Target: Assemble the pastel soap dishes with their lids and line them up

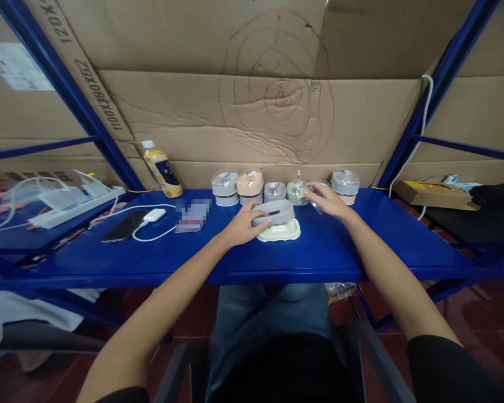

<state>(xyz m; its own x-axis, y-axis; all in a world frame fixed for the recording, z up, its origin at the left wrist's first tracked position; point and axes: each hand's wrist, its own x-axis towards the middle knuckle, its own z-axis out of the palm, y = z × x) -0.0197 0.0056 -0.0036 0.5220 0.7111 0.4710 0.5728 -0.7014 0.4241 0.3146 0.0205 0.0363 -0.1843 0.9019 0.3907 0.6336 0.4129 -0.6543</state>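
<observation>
My left hand (248,224) is wrapped round the left end of a grey oval plastic box part (282,215), which has a dark slot-like mark in its middle. Directly below it on the blue shelf lies a cream tray-like piece (280,232) with a wavy rim. To the right, my right hand (326,200) is closed by a see-through plastic piece (316,207), whose shape is hard to make out. The fingertips are in front of a light green lunch box (296,193) and partly cover it.
Along the cardboard back wall stand a grey lunch box (225,184), a peach one (251,186), a small grey one (275,192) and a grey-and-peach one (345,184). Left are a yellow drink bottle (163,169), a phone (124,226), a white charger (154,215) and a blurred-out item (193,216).
</observation>
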